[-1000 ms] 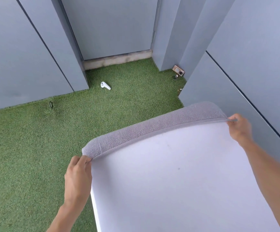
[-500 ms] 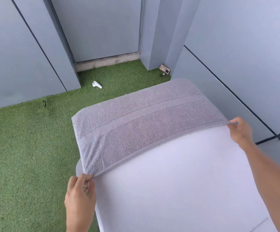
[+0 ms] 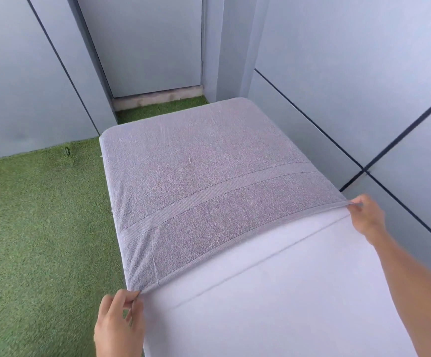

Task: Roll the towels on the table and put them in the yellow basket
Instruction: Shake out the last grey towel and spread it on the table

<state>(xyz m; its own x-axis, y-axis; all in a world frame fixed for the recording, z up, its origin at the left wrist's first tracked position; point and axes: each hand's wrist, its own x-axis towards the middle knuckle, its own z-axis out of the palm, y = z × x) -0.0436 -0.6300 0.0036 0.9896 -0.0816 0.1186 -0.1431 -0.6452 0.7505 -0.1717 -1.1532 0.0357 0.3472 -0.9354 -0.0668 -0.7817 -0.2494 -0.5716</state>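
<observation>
- Grey terry towel with a woven band (image 3: 209,176): now spread over the far end of the white flat-topped bench (image 3: 299,292), its far edge hanging over the rim. A second ago only a narrow strip of it showed at that far edge; half a second ago about half as much lay on top.
- Left hand (image 3: 117,323): pinches the towel's near-left corner between thumb and fingertips, held at the bench's left edge.
- Right hand (image 3: 366,215): pinches the near-right corner, fingers closed on the hem, at the right edge.
- Near hem: stretched taut between the two hands, slightly lifted off the bench.
- Meaning for the task: the towel has been drawn toward the person and looks nearly flat; judged ready to be laid down and rolled.
- Yellow basket: not in view.
- Surroundings: green artificial turf floor (image 3: 41,240); grey panelled walls (image 3: 350,60).
</observation>
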